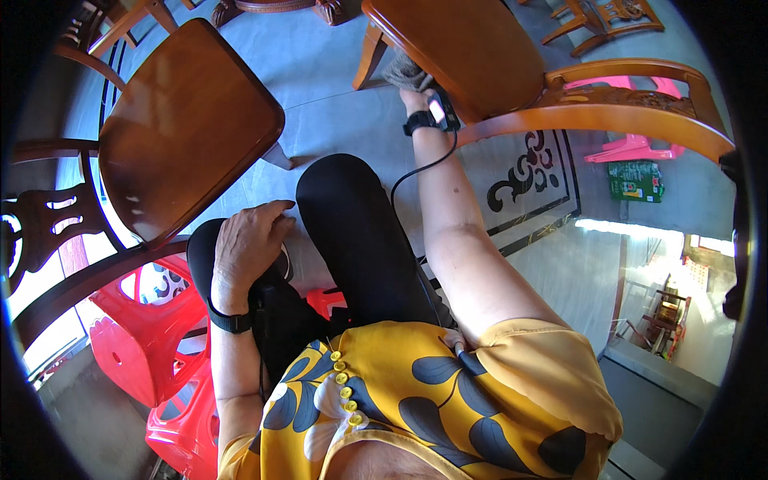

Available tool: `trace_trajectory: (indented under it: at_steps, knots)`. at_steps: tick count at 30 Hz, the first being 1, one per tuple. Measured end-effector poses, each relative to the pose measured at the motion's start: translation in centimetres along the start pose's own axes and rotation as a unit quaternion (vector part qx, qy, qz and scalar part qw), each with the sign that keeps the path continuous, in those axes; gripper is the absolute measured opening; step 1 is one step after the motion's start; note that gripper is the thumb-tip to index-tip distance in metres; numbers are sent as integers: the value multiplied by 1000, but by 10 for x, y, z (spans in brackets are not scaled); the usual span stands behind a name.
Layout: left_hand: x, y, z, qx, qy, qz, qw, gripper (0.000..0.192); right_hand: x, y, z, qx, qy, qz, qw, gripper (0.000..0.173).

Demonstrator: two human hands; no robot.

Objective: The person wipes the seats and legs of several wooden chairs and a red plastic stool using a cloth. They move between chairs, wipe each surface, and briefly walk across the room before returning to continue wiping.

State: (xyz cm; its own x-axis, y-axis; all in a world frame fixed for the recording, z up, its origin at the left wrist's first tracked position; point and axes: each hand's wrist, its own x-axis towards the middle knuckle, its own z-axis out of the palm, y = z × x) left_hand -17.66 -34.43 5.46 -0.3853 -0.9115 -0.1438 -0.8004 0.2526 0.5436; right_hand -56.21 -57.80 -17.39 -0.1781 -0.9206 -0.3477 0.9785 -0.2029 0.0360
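Observation:
My right hand (415, 101) reaches down beside a wooden chair (462, 48), its fingers partly hidden by a grey cloth (407, 71). The cloth is bunched up near the chair's seat edge and leg. A black strap with a small lit device (443, 111) sits on that wrist, and a cable runs from it. My left hand (251, 240) rests over my left knee, fingers loosely bent and nothing seen in it. To its upper left stands a second wooden chair (192, 129) with a smooth brown seat.
Red plastic stools (135, 348) stand at the lower left. Pink plastic stools (636, 144) and a green printed carton (636, 181) are beyond the right chair's back. Another carved wooden chair (606, 21) is at the upper right. The grey tiled floor (324, 66) carries a dark scroll inlay.

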Motion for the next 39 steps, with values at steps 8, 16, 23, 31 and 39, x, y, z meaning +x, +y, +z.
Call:
trace_trajectory:
  at_steps: [8, 16, 23, 31, 39]
  knots:
    - [-5, -1, 7, 6, 13, 4, 1000, 21, -89, -86, -48, 24, 97, -79, 992, 29]
    - [-8, 4, -4, -159, 96, 37, 982, 23, -208, -48, 53, -238, 22, 42, 970, 50]
    - [-30, 52, -38, -194, 244, 194, 930, 70, -304, 76, 190, -379, -181, 124, 899, 46]
    - [-36, 39, -14, -440, 259, 46, 858, 47, -360, 196, 192, -505, -365, 319, 715, 62]
    - [-72, -76, -40, -811, 243, -36, 531, 47, -275, 184, 210, -682, -373, 127, 617, 50]
